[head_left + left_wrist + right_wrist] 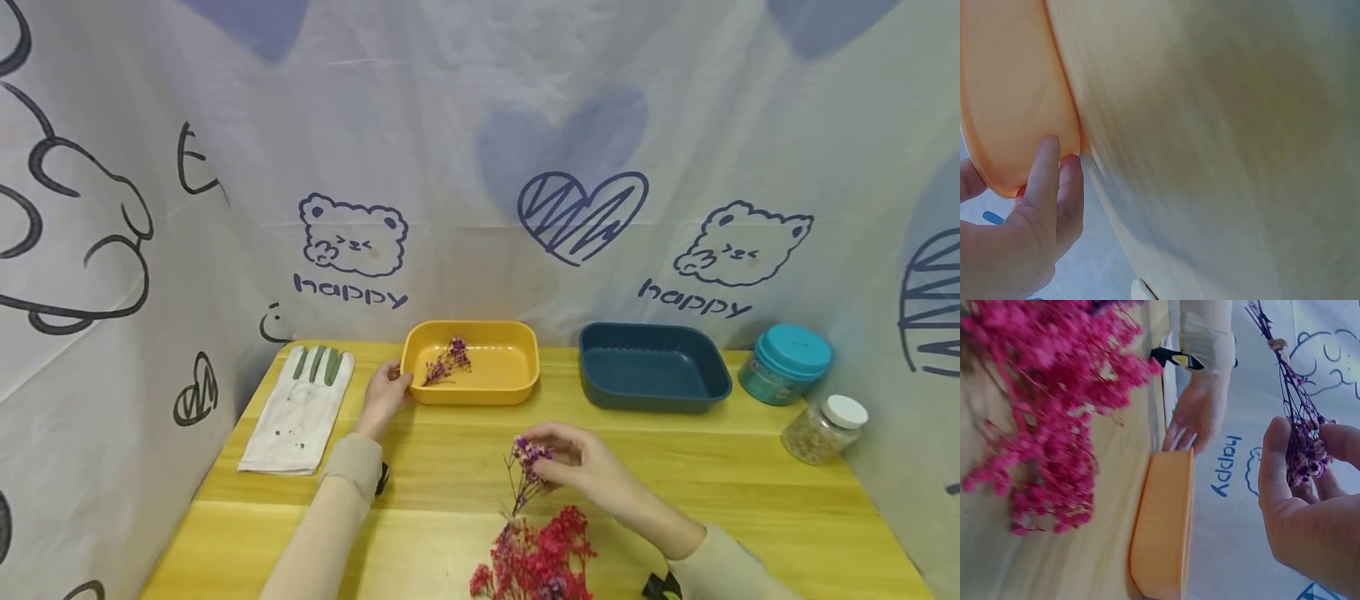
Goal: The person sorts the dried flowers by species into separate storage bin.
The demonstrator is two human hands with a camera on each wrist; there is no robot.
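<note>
My left hand (385, 394) holds the left end of a yellow rectangular dish (480, 397), fingers along its outer wall and thumb at the rim in the left wrist view. Inside that dish lies a small purple dried-flower sprig (448, 360). My right hand (581, 462) pinches another purple dried-flower sprig (1300, 434) by its blooms, raised over the table. Its tied stems show in the right wrist view. Below this hand is a pile of pinkish-red dried flowers (543, 554), with a little purple among them, cut off by the head view's lower edge.
A dark blue dish (652, 400) stands right of the yellow one. Farther right are a turquoise lidded tub (783, 367) and a clear jar (821, 432) with a white lid. White gloves (300, 417) lie at the left. A printed curtain (465, 150) hangs behind the wooden table (442, 467).
</note>
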